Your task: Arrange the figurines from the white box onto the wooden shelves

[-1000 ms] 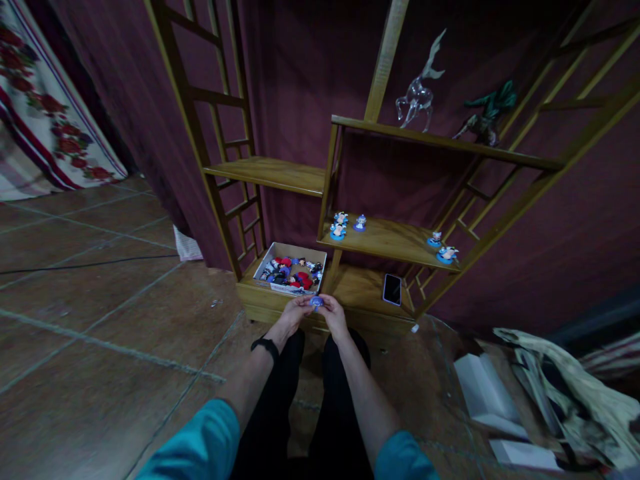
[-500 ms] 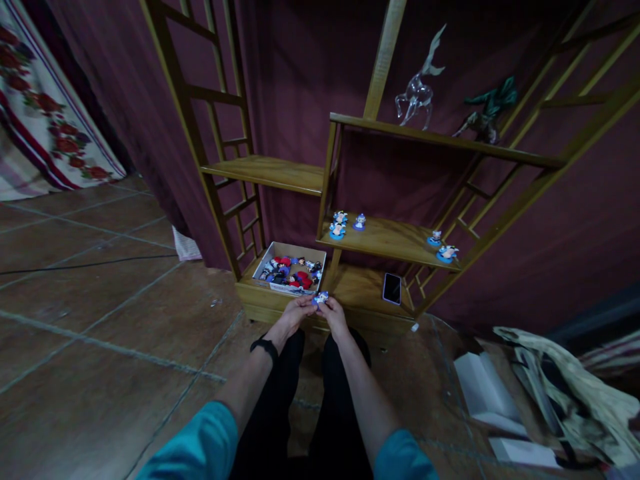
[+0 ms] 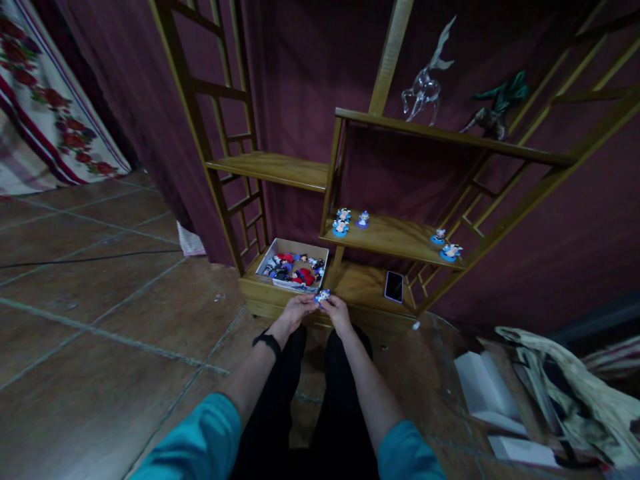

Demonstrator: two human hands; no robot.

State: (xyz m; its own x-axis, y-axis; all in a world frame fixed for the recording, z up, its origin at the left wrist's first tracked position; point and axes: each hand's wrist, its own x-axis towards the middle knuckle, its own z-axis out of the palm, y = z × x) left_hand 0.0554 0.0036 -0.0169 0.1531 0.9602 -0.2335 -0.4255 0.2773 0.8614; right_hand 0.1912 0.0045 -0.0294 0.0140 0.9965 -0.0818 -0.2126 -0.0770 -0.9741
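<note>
Between my two hands is a small purple-and-white figurine [image 3: 323, 295], held just in front of the low shelf. The fingers of my left hand [image 3: 299, 309] pinch its left side, and my right hand [image 3: 338, 311] grips it from the right. Just beyond them a white cardboard box [image 3: 275, 284] holds several figurines in red, black, white and purple. On the middle shelf [image 3: 390, 235], blue-based figurines [image 3: 341, 227] and a purple one [image 3: 363, 219] stand at the left end. Two more figurines [image 3: 451, 252] are at its right end.
A phone [image 3: 394, 287] lies on the bottom shelf at right. A clear glass deer [image 3: 423, 90] and a dark green statuette [image 3: 496, 107] stand on the upper shelf. White boxes [image 3: 487, 390] and crumpled cloth [image 3: 575, 387] lie on the floor at right.
Both hands still hold the figurine together, almost in the same place. The whole view has shifted slightly, so the shelf appears a little further right.
</note>
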